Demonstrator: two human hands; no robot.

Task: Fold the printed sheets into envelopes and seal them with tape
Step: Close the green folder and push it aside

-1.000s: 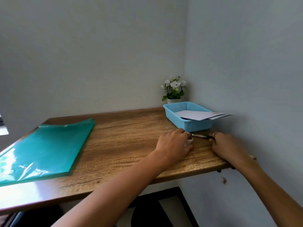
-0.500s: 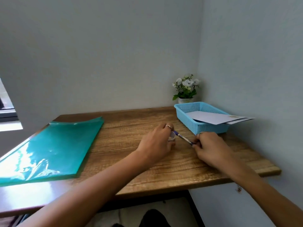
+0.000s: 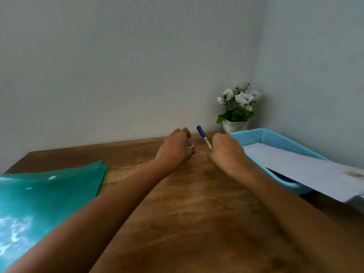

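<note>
- Left hand (image 3: 175, 150): fingers curled round a small roll of tape (image 3: 190, 144), held just above the wooden desk (image 3: 197, 213); the roll's round face shows between the fingertips
- Right hand (image 3: 226, 152): fingers pinching a blue-capped pen (image 3: 204, 137), capped end up and tilted away toward the wall; the lower end is hidden in the fist
- Change over the last second: both hands have come from the front right edge of the desk, beside the basket, to the middle rear of the desk; tape and pen have travelled with them; the pen, previously lying near-flat between the hands, now stands raised
- Printed sheets (image 3: 307, 168): white paper lying in the blue plastic basket (image 3: 256, 135) at the right, overhanging its near rim; well apart from both hands; print not legible
- Green plastic folder (image 3: 49, 192): flat at the left of the desk, untouched; contents cannot be told
- Potted white flowers (image 3: 237, 107): in the rear corner, behind the basket
- Assessment: tools appear to be collected and moved to a working area; no sheet is yet on the desk and no fold is started; the task stands at its beginning
- Next requirement, as judged: both hands are occupied, so tape and pen likely need setting down before a sheet can be drawn from the basket
</note>
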